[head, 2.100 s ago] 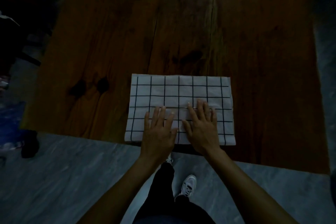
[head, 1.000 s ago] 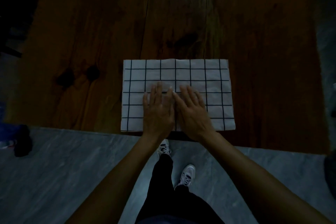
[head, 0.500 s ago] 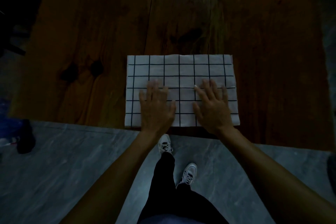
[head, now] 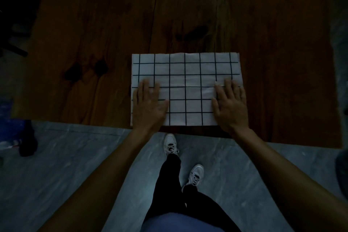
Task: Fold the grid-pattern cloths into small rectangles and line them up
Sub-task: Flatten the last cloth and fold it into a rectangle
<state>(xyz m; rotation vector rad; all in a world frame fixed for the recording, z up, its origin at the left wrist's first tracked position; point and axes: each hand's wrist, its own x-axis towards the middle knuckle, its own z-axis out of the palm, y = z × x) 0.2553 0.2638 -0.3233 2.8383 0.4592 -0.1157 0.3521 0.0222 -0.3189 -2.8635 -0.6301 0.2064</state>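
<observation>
A white cloth with a black grid point(head: 185, 81) lies flat as a wide rectangle at the near edge of the wooden table point(head: 113, 24). My left hand point(head: 148, 104) rests palm down on the cloth's left end, fingers spread. My right hand point(head: 230, 102) presses flat on the right end, its outer fingers reaching the cloth's right edge. Neither hand grips anything. Only this one cloth is in view.
The dark wooden table has knots point(head: 85, 68) left of the cloth and a long crack running away from me. Below its near edge are the grey marble floor point(head: 66, 165), my legs and white shoes point(head: 170, 144). Dark objects stand at the far left.
Both hands slid apart across the cloth, from side by side at its middle to its left and right ends. The cloth stayed flat in place.
</observation>
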